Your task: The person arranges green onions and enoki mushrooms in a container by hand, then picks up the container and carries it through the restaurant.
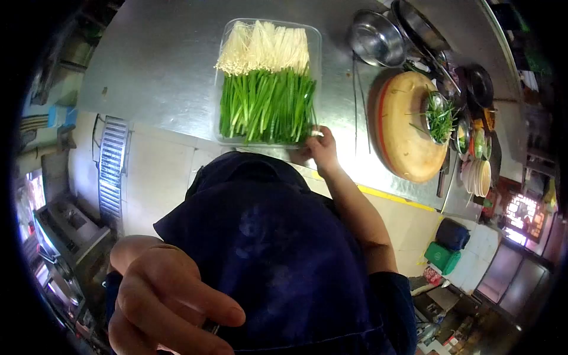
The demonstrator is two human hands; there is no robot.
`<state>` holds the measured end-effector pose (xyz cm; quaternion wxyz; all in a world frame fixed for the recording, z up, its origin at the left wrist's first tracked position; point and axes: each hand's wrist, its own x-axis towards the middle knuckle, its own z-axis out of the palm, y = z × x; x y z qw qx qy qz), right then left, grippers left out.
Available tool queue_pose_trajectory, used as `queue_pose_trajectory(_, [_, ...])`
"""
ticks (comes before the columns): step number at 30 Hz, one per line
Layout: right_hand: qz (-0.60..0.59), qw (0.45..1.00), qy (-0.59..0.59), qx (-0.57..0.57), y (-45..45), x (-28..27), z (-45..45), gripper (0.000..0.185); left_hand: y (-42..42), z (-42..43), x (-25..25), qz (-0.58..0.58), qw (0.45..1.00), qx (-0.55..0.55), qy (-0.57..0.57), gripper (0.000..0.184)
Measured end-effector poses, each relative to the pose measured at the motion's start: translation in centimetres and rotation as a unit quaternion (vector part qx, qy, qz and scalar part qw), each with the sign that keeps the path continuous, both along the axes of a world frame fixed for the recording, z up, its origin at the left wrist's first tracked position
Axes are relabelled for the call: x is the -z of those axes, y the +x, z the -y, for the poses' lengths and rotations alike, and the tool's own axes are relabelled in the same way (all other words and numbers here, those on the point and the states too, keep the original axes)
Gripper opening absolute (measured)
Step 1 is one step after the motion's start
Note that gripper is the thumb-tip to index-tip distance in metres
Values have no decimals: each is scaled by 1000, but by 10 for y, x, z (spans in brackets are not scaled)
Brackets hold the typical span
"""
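While my half-curled right hand [322, 148] seems to tidy the greens [266, 106] (my left hand [160, 290] curls loosely; both holds unclear), gentleness seems called for.

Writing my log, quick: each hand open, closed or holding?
Left hand: partly curled; can't tell if holding anything.
Right hand: at a corner of the tray; grip unclear.

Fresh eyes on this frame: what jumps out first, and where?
Likely first, the clear tray at top centre on the metal counter, with pale thin-stemmed mushrooms above bright green stalks and the right hand at its lower right corner. Next, the left hand, looming large at lower left, and the round wooden block right of the tray.
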<state>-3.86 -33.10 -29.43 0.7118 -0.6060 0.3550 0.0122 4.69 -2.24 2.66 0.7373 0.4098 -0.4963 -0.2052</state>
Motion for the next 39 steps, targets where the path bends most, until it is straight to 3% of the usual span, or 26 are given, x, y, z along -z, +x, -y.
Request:
queue_pose_trajectory(2, [44, 997, -1, 67, 1, 8, 16, 28, 3, -2, -1, 6, 1000, 14, 4, 37])
queue_pose_trajectory(5, [46, 994, -10, 97, -2, 13, 63, 22, 23, -12, -4, -17, 988, 141, 67, 39])
queue_pose_trajectory(11, [17, 996, -4, 92, 1, 1, 82, 30, -10, -3, 10, 50, 997, -48, -25, 45])
queue_pose_trajectory(14, [16, 997, 2, 76, 3, 10, 84, 34, -18, -2, 10, 48, 995, -80, -22, 46])
queue_pose_trajectory(17, [95, 956, -236, 148, 12, 5, 67, 35, -20, 1, 11, 48, 995, -82, -27, 47])
queue_pose_trajectory(18, [84, 905, -400, 117, 15, -12, 60, 38, -21, 2, 11, 47, 995, -86, -28, 46])
queue_pose_trajectory(21, [195, 773, -601, -61, 21, -44, 36, 38, -21, 4, 10, 42, 995, -84, -31, 43])
queue_pose_trajectory(23, [93, 796, -560, -211, 29, -63, 6, 45, -19, 5, 12, 36, 997, -62, -40, 40])
queue_pose_trajectory(26, [166, 728, -634, -202, 52, -70, -23, 54, -26, 8, 11, 28, 994, -98, -44, 38])
queue_pose_trajectory(28, [156, 712, -646, -225, 59, -57, -37, 54, -41, 23, 26, 32, 964, -246, -94, 22])
queue_pose_trajectory(30, [169, 693, -655, -251, 61, -49, -50, 54, -46, 26, 31, 34, 942, -315, -111, 15])
queue_pose_trajectory(33, [185, 670, -651, -304, 60, -47, -65, 54, -36, 11, 26, 33, 975, -210, -71, 22])
queue_pose_trajectory(35, [187, 659, -655, -319, 61, -43, -68, 53, -8, -10, 9, 26, 999, -7, -21, 37])
queue_pose_trajectory(39, [194, 674, -640, -314, 58, -55, -71, 48, -3, -11, 14, 43, 997, -2, -66, 37])
